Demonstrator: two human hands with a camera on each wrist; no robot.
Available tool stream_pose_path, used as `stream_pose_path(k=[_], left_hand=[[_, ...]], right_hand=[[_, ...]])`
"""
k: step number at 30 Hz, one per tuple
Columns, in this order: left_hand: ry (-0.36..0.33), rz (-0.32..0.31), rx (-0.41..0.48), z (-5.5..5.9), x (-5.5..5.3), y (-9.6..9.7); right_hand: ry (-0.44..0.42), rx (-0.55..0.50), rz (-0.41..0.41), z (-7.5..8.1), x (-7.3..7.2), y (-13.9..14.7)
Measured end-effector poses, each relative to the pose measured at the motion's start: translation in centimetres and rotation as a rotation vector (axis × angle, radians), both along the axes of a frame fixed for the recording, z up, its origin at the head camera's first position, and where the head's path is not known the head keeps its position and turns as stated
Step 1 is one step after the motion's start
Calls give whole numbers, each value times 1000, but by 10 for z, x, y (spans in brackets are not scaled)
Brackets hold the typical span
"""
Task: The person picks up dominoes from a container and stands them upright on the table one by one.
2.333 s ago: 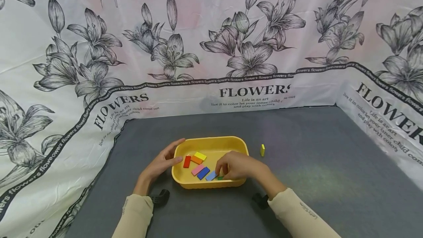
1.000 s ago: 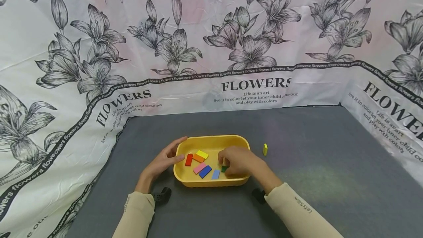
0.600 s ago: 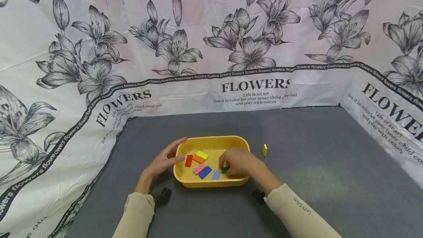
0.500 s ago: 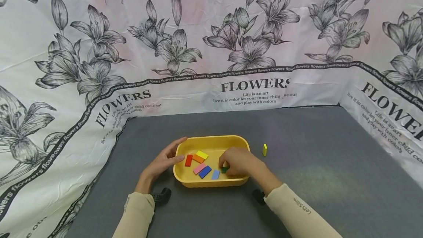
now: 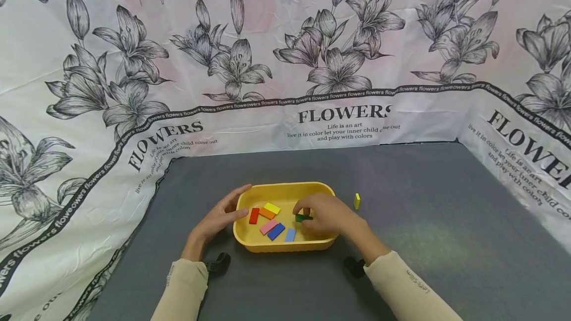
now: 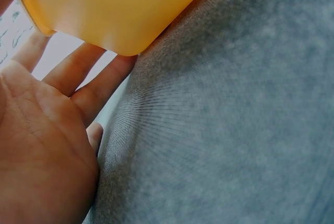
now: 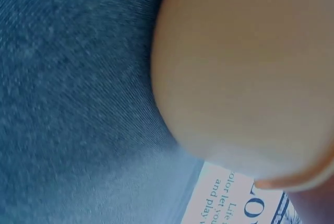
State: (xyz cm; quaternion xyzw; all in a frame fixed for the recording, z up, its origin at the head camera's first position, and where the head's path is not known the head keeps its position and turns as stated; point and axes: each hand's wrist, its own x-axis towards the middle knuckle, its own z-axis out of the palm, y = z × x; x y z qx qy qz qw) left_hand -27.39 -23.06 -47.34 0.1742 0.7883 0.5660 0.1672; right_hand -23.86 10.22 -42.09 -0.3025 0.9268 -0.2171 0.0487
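Observation:
My left hand (image 5: 219, 218) holds the left end of a yellow plastic tray (image 5: 285, 248), thumb over the rim and fingers along the outside. In the left wrist view those fingers (image 6: 75, 70) lie behind the tray wall. Inside the tray's right half, my right hand (image 5: 329, 214) pinches a dark green block (image 5: 300, 218), partly hidden by the fingers. Lying on the tray floor are a red block (image 5: 254, 216), an orange block (image 5: 267, 213), a yellow block (image 5: 272, 208), a pink block (image 5: 268, 227), a blue block (image 5: 276, 232) and a light blue block (image 5: 290, 235).
Another yellow block (image 5: 357, 201) stands upright on the dark grey table (image 5: 428, 232), just right of the tray. A white cloth with printed flowers (image 5: 250, 133) rises along the back and both sides of the table.
My right hand has shifted the light blue block, then taken the green block and raised it slightly away from the tray's near wall. The left hand keeps its place on the tray.

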Motion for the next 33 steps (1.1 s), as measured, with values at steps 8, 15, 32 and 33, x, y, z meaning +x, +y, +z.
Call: stream_pose_path(k=[8,15,32,33], left_hand=[[3,1,-8,0,-1,-1],[4,11,-17,1,0,0],[1,11,-26,1,-1,2],[0,11,-27,1,-1,2]], right_hand=[[99,-184,-50,10,5,22],[139,-344,-127,13,7,48],[177,-556,-346,-6,9,118],[181,-568,-359,-8,9,121]])
